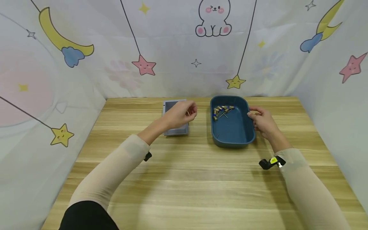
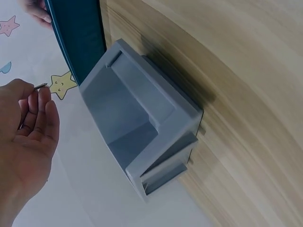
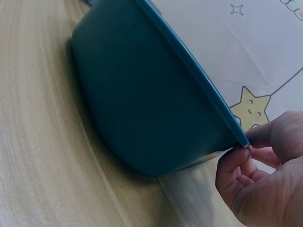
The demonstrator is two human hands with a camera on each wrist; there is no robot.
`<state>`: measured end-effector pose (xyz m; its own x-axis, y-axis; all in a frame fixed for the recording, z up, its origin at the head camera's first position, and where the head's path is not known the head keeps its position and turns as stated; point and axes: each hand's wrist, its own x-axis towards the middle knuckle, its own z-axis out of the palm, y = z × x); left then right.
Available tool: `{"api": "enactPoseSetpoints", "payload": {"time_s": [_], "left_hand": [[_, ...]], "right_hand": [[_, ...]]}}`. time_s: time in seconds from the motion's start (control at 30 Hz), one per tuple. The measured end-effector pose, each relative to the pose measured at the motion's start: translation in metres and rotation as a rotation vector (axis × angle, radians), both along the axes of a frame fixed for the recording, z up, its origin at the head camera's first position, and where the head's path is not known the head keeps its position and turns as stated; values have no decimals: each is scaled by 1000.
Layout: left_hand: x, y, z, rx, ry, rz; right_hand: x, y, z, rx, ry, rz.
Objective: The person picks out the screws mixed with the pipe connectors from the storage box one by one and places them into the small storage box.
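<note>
My left hand (image 1: 179, 114) is raised over a grey plastic box (image 1: 180, 131). In the left wrist view its thumb and fingertips pinch a small screw (image 2: 40, 86), the threaded tip poking out. The box has an open hollow on top and a small ledge at its lower end. To the right stands a blue bin (image 1: 233, 129), and my right hand (image 1: 264, 124) grips its right rim, thumb on one side and fingers on the other. Brass fittings (image 1: 215, 112) with blue bands and several thin screws (image 1: 224, 114) lie in the bin's far left part.
Both containers stand near the far edge of a wooden table (image 1: 189, 182). Behind it hangs a white cloth (image 1: 178, 41) printed with stars and moons, which also closes off the sides. Black wrist cameras (image 1: 270, 163) sit on the sleeves.
</note>
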<state>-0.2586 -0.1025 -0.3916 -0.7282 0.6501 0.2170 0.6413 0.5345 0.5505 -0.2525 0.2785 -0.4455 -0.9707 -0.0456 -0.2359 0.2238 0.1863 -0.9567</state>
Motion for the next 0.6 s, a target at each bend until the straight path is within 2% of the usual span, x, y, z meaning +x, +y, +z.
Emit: {"api": "enactPoseSetpoints", "payload": {"time_s": [0.27, 0.6], "left_hand": [[1, -8, 6, -12, -16, 19], [-3, -14, 1, -12, -7, 41]], "right_hand": [[2, -2, 8, -6, -31, 8], [0, -1, 1, 11, -6, 2]]}}
